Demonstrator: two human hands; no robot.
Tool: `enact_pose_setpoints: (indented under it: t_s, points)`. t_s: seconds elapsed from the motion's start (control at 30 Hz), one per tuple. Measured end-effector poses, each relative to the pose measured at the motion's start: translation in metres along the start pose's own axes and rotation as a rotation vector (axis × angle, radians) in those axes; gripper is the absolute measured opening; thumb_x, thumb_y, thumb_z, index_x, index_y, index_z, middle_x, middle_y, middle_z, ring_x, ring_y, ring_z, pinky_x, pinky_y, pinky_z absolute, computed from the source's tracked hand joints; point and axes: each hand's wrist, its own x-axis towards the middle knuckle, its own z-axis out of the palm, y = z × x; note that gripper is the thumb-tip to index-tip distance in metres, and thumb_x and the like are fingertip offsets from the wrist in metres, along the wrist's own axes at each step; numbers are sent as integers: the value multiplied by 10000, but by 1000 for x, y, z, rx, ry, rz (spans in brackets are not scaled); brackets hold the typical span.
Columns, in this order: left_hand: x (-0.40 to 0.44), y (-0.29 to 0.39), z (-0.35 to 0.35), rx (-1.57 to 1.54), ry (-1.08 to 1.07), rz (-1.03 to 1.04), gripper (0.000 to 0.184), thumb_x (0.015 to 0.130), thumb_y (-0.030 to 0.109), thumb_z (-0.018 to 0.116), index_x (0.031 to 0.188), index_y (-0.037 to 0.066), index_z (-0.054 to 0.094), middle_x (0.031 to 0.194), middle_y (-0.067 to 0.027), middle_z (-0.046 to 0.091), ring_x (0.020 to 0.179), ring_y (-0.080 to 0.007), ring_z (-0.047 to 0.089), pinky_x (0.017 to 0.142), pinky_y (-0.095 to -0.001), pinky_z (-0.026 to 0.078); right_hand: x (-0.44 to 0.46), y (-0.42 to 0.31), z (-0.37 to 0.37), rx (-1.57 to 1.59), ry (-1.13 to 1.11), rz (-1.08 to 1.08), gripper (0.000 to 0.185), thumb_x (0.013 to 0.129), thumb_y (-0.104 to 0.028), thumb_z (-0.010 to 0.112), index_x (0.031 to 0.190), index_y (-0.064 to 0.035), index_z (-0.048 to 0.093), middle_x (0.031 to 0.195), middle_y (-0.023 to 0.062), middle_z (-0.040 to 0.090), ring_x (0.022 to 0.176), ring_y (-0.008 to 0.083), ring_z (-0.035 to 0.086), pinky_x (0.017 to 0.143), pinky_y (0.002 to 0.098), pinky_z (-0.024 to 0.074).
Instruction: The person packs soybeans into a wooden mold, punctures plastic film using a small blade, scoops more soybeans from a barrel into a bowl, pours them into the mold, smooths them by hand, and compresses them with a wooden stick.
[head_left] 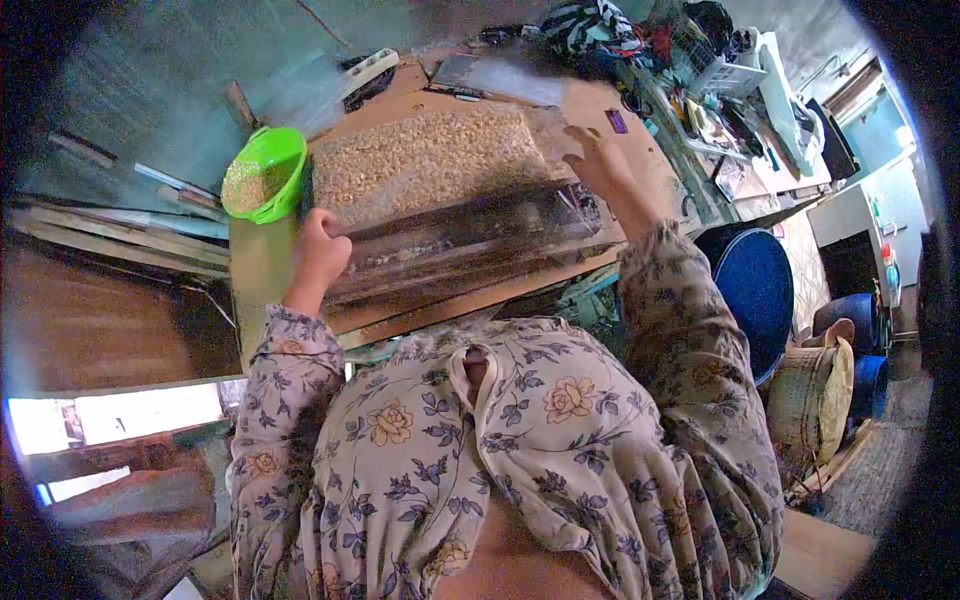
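A wide, flat layer of pale, grain-like pieces (430,155) lies on the work table. Along its near side runs a glossy, see-through plastic sheet (470,235) over a dark surface, crumpled at its right end. My left hand (322,252) is closed at the near left corner, gripping what looks like the sheet's edge; the exact grip is hidden. At the far right corner, my right hand (600,165) has its fingers apart, close to the plastic and holding nothing that I can see. Left of the layer, a bright green bowl (296,180) leans, with similar pale pieces in it.
A small purple packet (617,121) lies on the table (650,165) beyond my right hand. Cluttered shelving with a white basket (728,78) stands at the right. Nearer are a blue barrel (755,300) and a woven basket (803,395). Wooden planks (120,240) are stacked left.
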Motion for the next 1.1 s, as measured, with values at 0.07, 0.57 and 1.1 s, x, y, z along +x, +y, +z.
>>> enact_pose_setpoints:
  t_s: [0.07, 0.57, 1.1]
  points:
    - [5, -8, -2, -77, -70, -95, 278, 601, 114, 515, 870, 45, 505, 778, -151, 574, 739, -297, 554, 662, -355, 435, -18, -19, -15, -32, -32, -124, 365, 688, -286, 612, 1008, -119, 555, 986, 152, 550, 933, 308, 515, 798, 413, 410]
    - [21, -34, -43, 104, -211, -92, 112, 618, 115, 553, 710, 56, 578, 697, -97, 600, 671, -227, 578, 625, -318, 446, -85, -8, -17, 232, -27, 236, 86, 707, -92, 606, 781, -53, 586, 757, 69, 598, 660, 195, 582, 569, 288, 462]
    - [8, -51, -45, -215, -384, 67, 186, 702, -7, 465, 822, 26, 604, 767, -82, 615, 719, -120, 566, 649, -256, 449, -72, 30, 1, 881, -23, 677, 75, 751, -38, 564, 825, -49, 569, 725, 22, 567, 614, 106, 538, 510, 234, 430]
